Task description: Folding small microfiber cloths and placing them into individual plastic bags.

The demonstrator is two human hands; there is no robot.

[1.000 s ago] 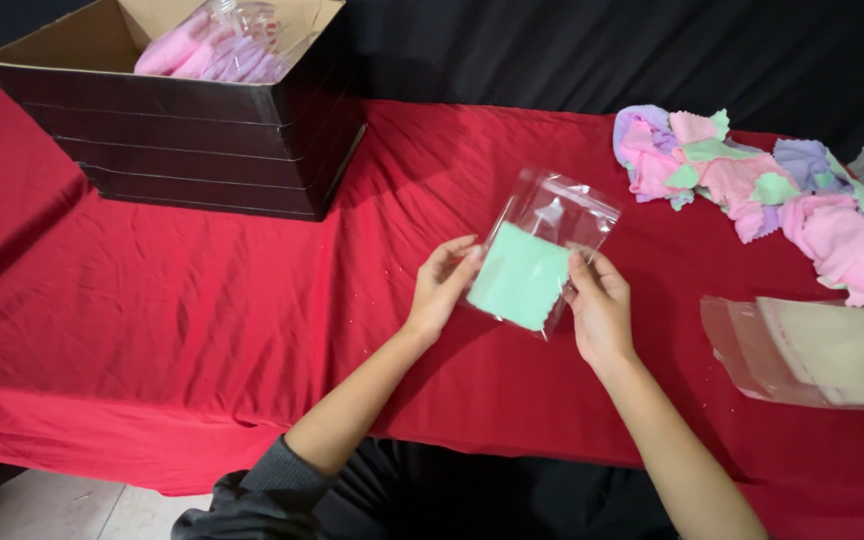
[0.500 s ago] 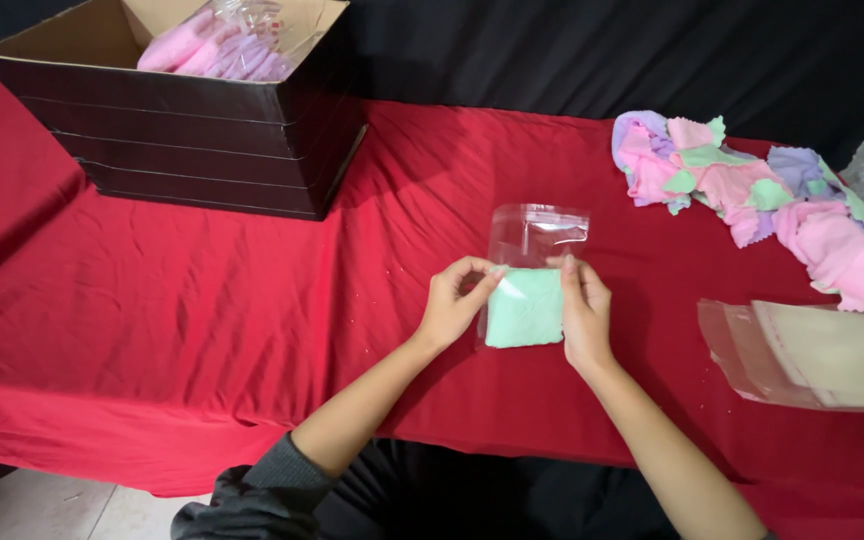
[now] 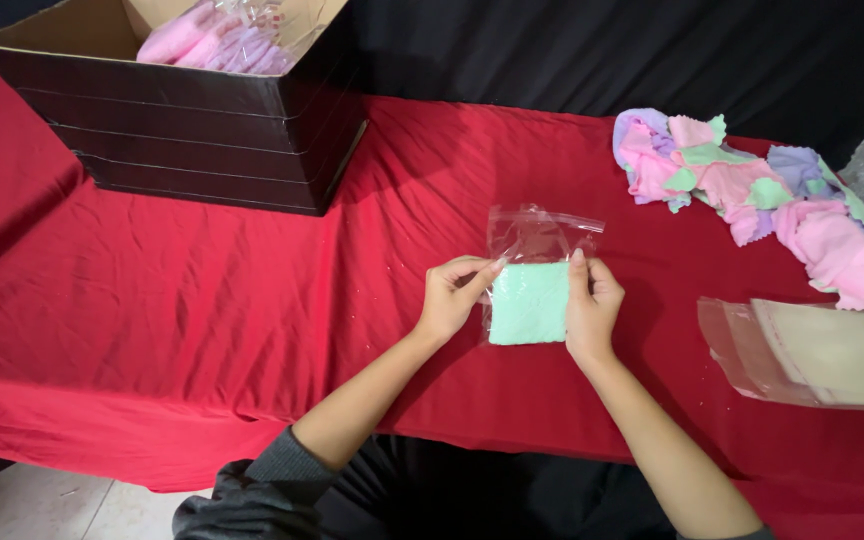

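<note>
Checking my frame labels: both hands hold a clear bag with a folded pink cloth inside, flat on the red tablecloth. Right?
Not quite. In the head view the folded cloth inside the clear bag is mint green, not pink. The rest holds: left hand and right hand grip it on the red tablecloth.

One view only, from the person's head, looking steeply down and forward across the table (image 3: pixel 202 300), which runs the full width of the picture under its red cloth. The camera sits close above the table's near edge, so the forearms rise from the bottom of the picture and the hands meet near the table's middle. Beyond the table's far edge hangs a black backdrop (image 3: pixel 652 60). A strip of floor (image 3: pixel 42 505) shows below the table's near edge, at the lower left.
</note>
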